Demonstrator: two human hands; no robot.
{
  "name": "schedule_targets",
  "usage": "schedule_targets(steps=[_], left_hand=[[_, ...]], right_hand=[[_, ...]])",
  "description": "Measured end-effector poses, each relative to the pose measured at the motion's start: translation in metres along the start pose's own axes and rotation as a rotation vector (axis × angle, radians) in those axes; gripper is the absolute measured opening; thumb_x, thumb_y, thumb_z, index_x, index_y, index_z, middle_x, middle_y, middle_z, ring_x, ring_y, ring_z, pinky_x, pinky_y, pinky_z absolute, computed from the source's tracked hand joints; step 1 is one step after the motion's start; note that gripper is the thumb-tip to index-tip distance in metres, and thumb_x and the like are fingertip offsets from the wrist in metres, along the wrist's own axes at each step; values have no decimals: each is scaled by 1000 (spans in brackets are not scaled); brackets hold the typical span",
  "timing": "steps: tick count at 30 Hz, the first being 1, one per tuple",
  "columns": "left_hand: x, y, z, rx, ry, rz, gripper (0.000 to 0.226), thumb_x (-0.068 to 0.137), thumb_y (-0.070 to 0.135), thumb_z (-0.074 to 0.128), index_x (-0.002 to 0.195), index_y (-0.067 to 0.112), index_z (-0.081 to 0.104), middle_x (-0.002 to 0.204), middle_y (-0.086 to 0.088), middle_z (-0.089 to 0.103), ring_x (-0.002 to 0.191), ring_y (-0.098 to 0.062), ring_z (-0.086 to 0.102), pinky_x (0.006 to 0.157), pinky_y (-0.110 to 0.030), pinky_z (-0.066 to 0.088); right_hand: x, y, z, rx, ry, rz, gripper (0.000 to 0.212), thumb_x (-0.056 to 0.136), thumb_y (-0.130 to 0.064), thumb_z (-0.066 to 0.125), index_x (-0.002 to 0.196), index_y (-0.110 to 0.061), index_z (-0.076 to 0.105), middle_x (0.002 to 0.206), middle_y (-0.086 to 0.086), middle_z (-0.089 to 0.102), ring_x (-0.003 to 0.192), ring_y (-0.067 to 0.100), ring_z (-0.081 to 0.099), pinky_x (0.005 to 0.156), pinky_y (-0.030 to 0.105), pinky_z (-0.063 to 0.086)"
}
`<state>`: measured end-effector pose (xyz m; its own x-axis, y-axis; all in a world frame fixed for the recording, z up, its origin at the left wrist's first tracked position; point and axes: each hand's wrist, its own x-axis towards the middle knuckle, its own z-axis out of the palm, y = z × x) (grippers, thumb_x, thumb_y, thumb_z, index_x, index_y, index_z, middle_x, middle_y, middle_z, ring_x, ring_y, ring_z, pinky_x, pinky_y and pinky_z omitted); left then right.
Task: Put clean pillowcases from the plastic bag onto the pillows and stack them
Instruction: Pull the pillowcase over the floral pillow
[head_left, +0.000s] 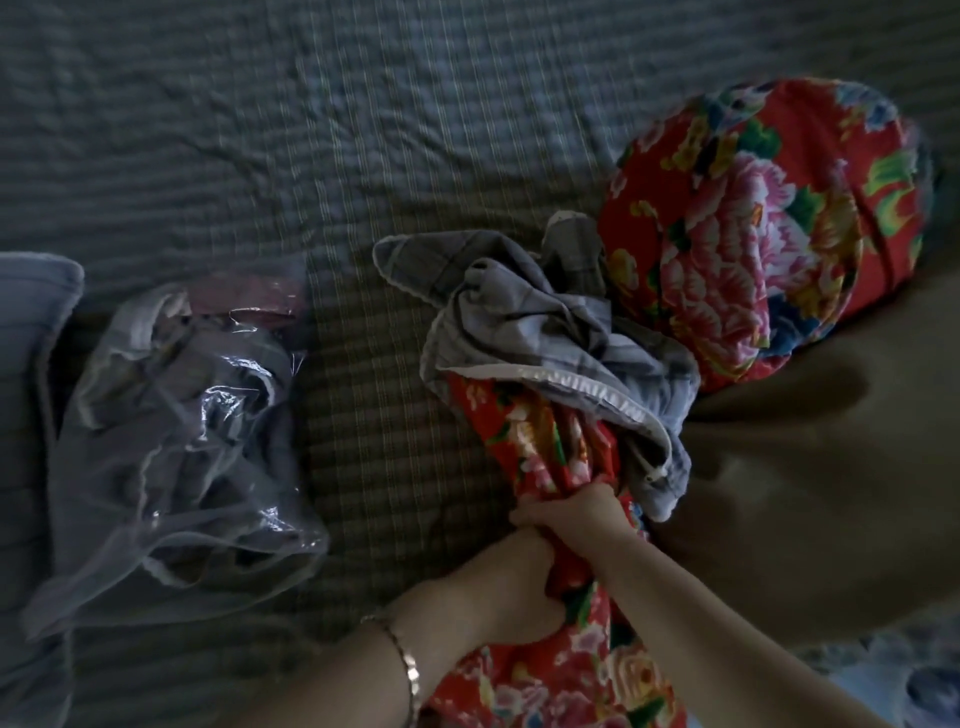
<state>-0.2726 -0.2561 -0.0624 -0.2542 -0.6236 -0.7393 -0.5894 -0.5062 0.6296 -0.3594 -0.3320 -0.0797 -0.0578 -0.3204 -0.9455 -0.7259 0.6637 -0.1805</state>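
A red floral pillow (540, 670) runs from the bottom edge up the bed, its upper end squeezed narrow. Both hands clamp that squeezed end: my left hand (511, 587) from the left, my right hand (576, 514) just above it. A crumpled grey checked pillowcase (550, 332) with a white zip edge lies over the pillow's tip, its opening around the bunched fabric. A second red floral pillow (769, 218) lies at the upper right. A clear plastic bag (171, 447) holding grey fabric rests on the left.
Everything lies on a grey quilted bed cover (363, 130). A grey pillow or cushion (31, 322) sits at the far left edge beside the bag. A brown surface (831, 467) spreads on the right. A bracelet circles my left wrist.
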Motion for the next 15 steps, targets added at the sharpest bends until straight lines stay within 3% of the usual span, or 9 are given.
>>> schedule_targets(steps=[2, 4, 6, 8, 9, 11, 12, 15], left_hand=[[-4, -12, -3, -27, -129, 31, 44, 78, 14, 51, 122, 16, 58, 129, 0, 56, 121, -15, 49, 104, -25, 39], [-6, -25, -21, -167, -147, -1, 45, 79, 5, 51, 119, 21, 62, 129, 9, 55, 121, -6, 48, 106, -24, 36], [1, -44, -46, -186, 150, -45, 44, 82, 2, 54, 121, 22, 60, 129, 9, 52, 122, -4, 46, 108, -23, 34], [14, -62, -71, -43, 583, -81, 53, 81, 5, 63, 131, 17, 49, 135, 5, 40, 129, -13, 38, 108, -20, 29], [23, -69, -81, 19, 685, -152, 65, 80, 9, 67, 138, 15, 38, 141, 0, 31, 134, -17, 31, 108, -21, 27], [50, -82, -94, -2, 664, -265, 84, 77, 21, 73, 144, 14, 23, 149, -6, 19, 137, -21, 23, 109, -28, 26], [65, -86, -98, -46, 624, -255, 87, 75, 27, 75, 143, 15, 23, 148, -7, 24, 136, -22, 27, 109, -31, 27], [92, -92, -98, -150, 585, -207, 67, 81, 46, 59, 139, 30, 30, 135, 0, 48, 121, -21, 48, 102, -40, 42]], right_hand=[[15, 10, 9, -183, 168, 38, 63, 61, -29, 79, 110, -1, 49, 104, 12, 61, 98, 29, 60, 85, 38, 52], [22, 23, 12, -191, 272, 34, 43, 66, -31, 73, 94, -4, 55, 94, 10, 64, 94, 30, 62, 84, 40, 51], [24, 31, 12, -162, 290, 58, 48, 69, -36, 70, 104, -5, 57, 94, 8, 62, 97, 30, 60, 87, 40, 49], [31, 33, 9, -235, 258, 114, 66, 72, -44, 67, 125, -10, 48, 118, 11, 55, 114, 30, 51, 100, 41, 40], [33, 31, 7, -319, 234, 156, 75, 73, -49, 66, 133, -12, 41, 133, 12, 44, 124, 30, 40, 107, 41, 32], [38, 32, 4, -435, 244, 165, 88, 71, -58, 63, 142, -16, 31, 148, 13, 24, 134, 32, 21, 114, 40, 19], [44, 36, 5, -447, 256, 141, 95, 69, -61, 62, 144, -17, 27, 150, 11, 20, 136, 32, 17, 114, 39, 17], [51, 45, 9, -338, 292, 104, 99, 62, -60, 62, 144, -17, 27, 143, 8, 32, 131, 29, 27, 109, 38, 30]])
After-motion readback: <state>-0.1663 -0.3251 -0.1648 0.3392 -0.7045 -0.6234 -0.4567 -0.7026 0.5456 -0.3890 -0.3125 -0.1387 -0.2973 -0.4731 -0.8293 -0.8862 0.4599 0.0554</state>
